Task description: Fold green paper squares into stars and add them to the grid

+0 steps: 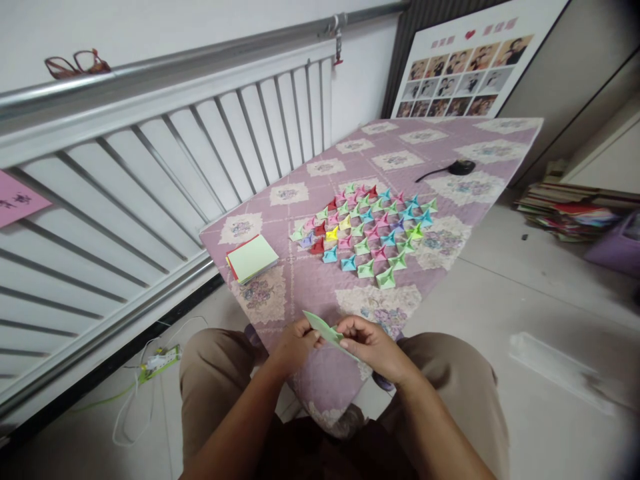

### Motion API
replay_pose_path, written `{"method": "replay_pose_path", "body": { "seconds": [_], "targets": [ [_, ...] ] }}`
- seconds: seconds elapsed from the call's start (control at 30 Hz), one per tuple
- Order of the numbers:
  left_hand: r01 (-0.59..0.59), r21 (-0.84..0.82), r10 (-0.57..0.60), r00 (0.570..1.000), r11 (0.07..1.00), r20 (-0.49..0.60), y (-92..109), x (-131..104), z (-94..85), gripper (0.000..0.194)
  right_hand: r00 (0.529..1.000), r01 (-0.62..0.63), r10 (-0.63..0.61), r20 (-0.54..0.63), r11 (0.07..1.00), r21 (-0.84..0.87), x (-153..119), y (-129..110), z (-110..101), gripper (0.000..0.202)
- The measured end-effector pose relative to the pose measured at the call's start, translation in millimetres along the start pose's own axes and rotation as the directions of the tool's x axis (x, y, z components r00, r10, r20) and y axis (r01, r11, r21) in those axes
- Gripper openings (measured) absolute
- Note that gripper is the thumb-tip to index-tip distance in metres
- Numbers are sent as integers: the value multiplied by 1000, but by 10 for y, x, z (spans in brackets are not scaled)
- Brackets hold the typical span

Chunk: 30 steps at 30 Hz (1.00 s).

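A light green sheet of paper (325, 329), partly folded, is held between both hands over the near corner of the table. My left hand (296, 345) pinches its left part, fingers closed. My right hand (369, 341) grips its right part between thumb and fingers. Beyond them, several small folded paper pieces (365, 269) in green, pink, blue, red and yellow stand in rows on the purple flowered cloth. A stack of square paper (253, 259), pale green on top, lies to the left.
The flowered tablecloth (313, 293) covers a table beside a white radiator (200, 147). A black object with a cord (461, 167) lies at the back right. Below left is a power strip (160, 361); a photo board (460, 67) leans behind.
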State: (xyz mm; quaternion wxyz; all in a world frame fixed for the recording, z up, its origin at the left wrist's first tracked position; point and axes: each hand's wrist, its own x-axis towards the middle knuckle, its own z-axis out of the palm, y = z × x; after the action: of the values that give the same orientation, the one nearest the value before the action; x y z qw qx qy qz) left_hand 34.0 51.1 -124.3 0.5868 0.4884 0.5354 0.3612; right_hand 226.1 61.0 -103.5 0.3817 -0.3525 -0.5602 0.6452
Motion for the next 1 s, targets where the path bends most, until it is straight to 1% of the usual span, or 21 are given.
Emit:
{"method": "replay_pose_path", "body": {
  "seconds": [0.1, 0.33, 0.73, 0.83, 0.93, 1.0],
  "targets": [
    [0, -18, 1, 1000, 1000, 28, 1, -1, -9, 12, 1000, -9, 9, 21, 999, 34, -1, 2, -4, 25],
    [23, -23, -22, 999, 999, 40, 16, -4, -26, 12, 999, -25, 22, 35, 997, 70, 3, 14, -16, 23],
    [37, -15, -35, 997, 999, 74, 22, -9, -45, 13, 998, -51, 51, 23, 998, 40, 16, 66, -37, 28],
    [19, -7, -18, 996, 1000, 82, 2, -1, -52, 13, 998, -59, 58, 31, 998, 28, 17, 72, -34, 26],
    [-3, 6, 2, 994, 1000, 113, -29, 13, -59, 14, 999, -38, 38, -10, 999, 35, 27, 88, -19, 25],
    [-6, 26, 3, 993, 1000, 122, -44, 23, -60, 16, 999, -18, 20, -43, 998, 55, 37, 112, -16, 29]
  ]
}}
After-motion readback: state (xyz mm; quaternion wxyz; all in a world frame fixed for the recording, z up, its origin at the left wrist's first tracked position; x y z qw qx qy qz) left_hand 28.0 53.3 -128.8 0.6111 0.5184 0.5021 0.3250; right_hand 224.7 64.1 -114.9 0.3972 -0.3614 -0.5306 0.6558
